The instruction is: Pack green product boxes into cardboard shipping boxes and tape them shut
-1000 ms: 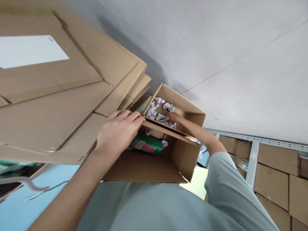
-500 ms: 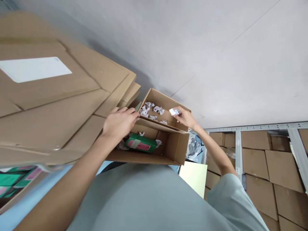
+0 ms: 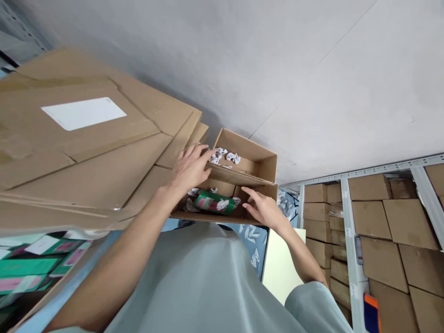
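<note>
Two open cardboard boxes stand side by side, a far box (image 3: pixel 266 167) and a near box (image 3: pixel 256 216). Crumpled white paper (image 3: pixel 233 158) lies in the far one. In the near box is a green and pink package (image 3: pixel 204 202) with a white crumpled paper piece (image 3: pixel 222 205) on top and more paper around it. My left hand (image 3: pixel 190 169) is at the boxes' left end, thumb and fingers apart, with nothing visible in it. Over the right end of the near box, my right hand (image 3: pixel 265 210) is empty, its fingers spread.
Flattened cartons (image 3: pixel 132 152) are stacked left of the boxes. Green and pink packages (image 3: pixel 27 267) fill a container at lower left. Right of me are a pale yellow board (image 3: pixel 280 259) and shelves of cardboard boxes (image 3: pixel 378 247). A grey wall (image 3: pixel 243 60) rises behind.
My right hand has moved from the far box to the near one and let go of its white paper piece. A paper piece now lies on the green package.
</note>
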`<action>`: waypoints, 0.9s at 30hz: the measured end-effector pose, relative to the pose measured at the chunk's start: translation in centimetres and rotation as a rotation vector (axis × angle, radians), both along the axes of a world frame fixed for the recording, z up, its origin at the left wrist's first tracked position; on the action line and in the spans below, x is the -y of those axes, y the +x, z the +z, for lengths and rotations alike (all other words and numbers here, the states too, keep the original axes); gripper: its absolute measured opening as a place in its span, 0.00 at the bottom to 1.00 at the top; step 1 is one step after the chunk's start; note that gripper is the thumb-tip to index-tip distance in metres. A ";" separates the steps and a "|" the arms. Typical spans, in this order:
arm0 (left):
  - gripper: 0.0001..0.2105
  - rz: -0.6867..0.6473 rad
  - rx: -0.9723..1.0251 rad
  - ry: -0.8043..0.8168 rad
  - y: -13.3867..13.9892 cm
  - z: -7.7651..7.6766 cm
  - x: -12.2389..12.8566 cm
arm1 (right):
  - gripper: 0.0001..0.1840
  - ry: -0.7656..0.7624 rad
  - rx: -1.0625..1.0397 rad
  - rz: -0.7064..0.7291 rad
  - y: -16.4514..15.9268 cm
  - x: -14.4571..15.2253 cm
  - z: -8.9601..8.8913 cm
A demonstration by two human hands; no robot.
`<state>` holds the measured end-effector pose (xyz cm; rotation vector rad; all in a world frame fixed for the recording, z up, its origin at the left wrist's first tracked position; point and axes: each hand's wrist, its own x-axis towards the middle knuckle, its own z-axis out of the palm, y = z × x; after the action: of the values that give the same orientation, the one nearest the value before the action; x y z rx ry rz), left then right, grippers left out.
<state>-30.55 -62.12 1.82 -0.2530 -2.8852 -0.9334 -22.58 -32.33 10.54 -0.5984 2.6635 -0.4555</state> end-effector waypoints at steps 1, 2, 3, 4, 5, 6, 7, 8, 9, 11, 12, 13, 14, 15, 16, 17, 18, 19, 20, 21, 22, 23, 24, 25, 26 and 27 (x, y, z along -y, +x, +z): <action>0.28 0.017 -0.021 0.067 0.5 0.5 0.4 | 0.30 0.005 -0.020 -0.072 0.4 -0.7 0.1; 0.29 0.037 -0.036 0.127 1.1 1.1 0.9 | 0.28 0.012 -0.042 -0.162 1.0 -1.7 0.1; 0.31 0.064 -0.038 0.177 1.9 1.5 1.5 | 0.25 0.028 -0.065 -0.264 1.6 -2.7 0.2; 0.33 0.098 -0.030 0.213 2.9 1.8 2.1 | 0.23 0.055 -0.090 -0.372 2.4 -3.7 0.1; 0.36 0.138 -0.008 0.237 4.0 2.0 2.8 | 0.22 0.091 -0.115 -0.478 3.2 -4.7 0.0; 0.38 0.187 0.035 0.252 5.2 1.9 3.3 | 0.21 0.129 -0.138 -0.575 4.2 -5.7 -0.4; 0.39 0.242 0.088 0.264 6.4 1.6 3.8 | 0.22 0.163 -0.152 -0.656 5.2 -6.4 -0.8; 0.40 0.295 0.140 0.272 7.6 1.1 4.1 | 0.22 0.187 -0.157 -0.722 6.2 -7.0 -1.3; 0.40 0.335 0.198 0.281 8.8 0.6 4.3 | 0.22 0.202 -0.154 -0.774 7.2 -7.5 -2.0; 0.40 0.386 0.298 0.299 10.6 -0.5 4.3 | 0.22 0.210 -0.140 -0.843 8.9 -7.8 -3.3; 0.39 0.398 0.334 0.302 11.2 -0.9 4.2 | 0.21 0.207 -0.138 -0.860 9.4 -7.8 -4.0; 0.39 0.407 0.358 0.297 11.7 -1.2 4.1 | 0.20 0.202 -0.141 -0.867 9.8 -7.7 -4.6; 0.37 0.413 0.368 0.283 12.0 -1.3 4.0 | 0.19 0.199 -0.146 -0.866 10.0 -7.5 -5.2; 0.35 0.423 0.366 0.256 12.2 -1.3 3.9 | 0.18 0.200 -0.154 -0.862 10.1 -7.4 -5.6; 0.33 0.429 0.353 0.216 12.3 -1.2 3.9 | 0.17 0.204 -0.164 -0.859 10.0 -7.2 -6.0; 0.31 0.431 0.335 0.172 12.3 -0.9 4.0 | 0.16 0.209 -0.175 -0.857 9.9 -7.1 -6.3; 0.30 0.429 0.321 0.126 12.3 -0.6 4.1 | 0.15 0.216 -0.185 -0.857 9.7 -7.0 -6.4; 0.30 0.426 0.315 0.086 12.2 -0.3 4.2 | 0.14 0.221 -0.195 -0.857 9.7 -7.0 -6.5; 0.30 0.419 0.317 0.054 12.2 0.0 4.2 | 0.14 0.222 -0.206 -0.859 9.8 -7.1 -6.5; 0.31 0.414 0.325 0.033 12.1 0.4 4.2 | 0.13 0.219 -0.215 -0.860 10.0 -7.2 -6.5; 0.31 0.412 0.335 0.019 12.1 0.8 4.1 | 0.14 0.210 -0.224 -0.862 10.4 -7.4 -6.4; 0.32 0.416 0.339 0.007 12.2 1.1 3.9 | 0.14 0.196 -0.231 -0.867 11.1 -7.7 -6.2; 0.32 0.416 0.335 -0.002 12.3 1.5 3.5 | 0.15 0.177 -0.237 -0.874 12.0 -8.1 -6.1; 0.32 0.413 0.321 -0.002 12.5 1.8 3.0 | 0.16 0.154 -0.246 -0.885 13.1 -8.5 -5.9; 0.32 0.401 0.302 0.005 12.7 2.0 2.4 | 0.16 0.129 -0.255 -0.901 14.4 -9.1 -5.7; 0.32 0.378 0.277 0.013 12.9 2.2 1.5 | 0.17 0.105 -0.265 -0.922 15.8 -9.8 -5.5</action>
<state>-17.68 -63.65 4.05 0.4428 -3.0036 -0.9772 -6.74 -22.52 5.04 0.6982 3.0602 -0.4787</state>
